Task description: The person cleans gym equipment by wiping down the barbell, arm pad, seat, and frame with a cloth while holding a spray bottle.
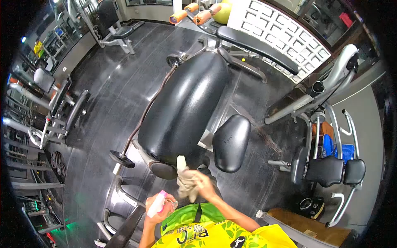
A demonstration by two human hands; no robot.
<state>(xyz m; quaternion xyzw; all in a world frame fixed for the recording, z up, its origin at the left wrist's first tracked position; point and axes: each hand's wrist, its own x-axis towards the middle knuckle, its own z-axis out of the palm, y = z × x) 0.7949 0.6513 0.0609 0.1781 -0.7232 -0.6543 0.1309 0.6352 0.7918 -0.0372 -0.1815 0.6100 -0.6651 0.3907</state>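
In the head view, my left hand (166, 209) is wrapped round a white and pink bottle (156, 205), held tilted in front of my body. Something small and clear shows by those fingers, too unclear to name. From my right hand (205, 187) hangs a crumpled beige cloth (188, 185), gripped at its side and a little blurred. A paler end of the cloth sticks up toward the padded bench. Just beyond both hands stands the large black padded bench (182, 107), its near round end (163, 170) close to the cloth.
A black seat pad (232, 142) stands right of the bench. Along its left side runs a barbell (142, 120) with plates. A bench with orange foam rollers (178, 16) is at the back. Gym machines line both sides, one with black pads (324, 170) at right.
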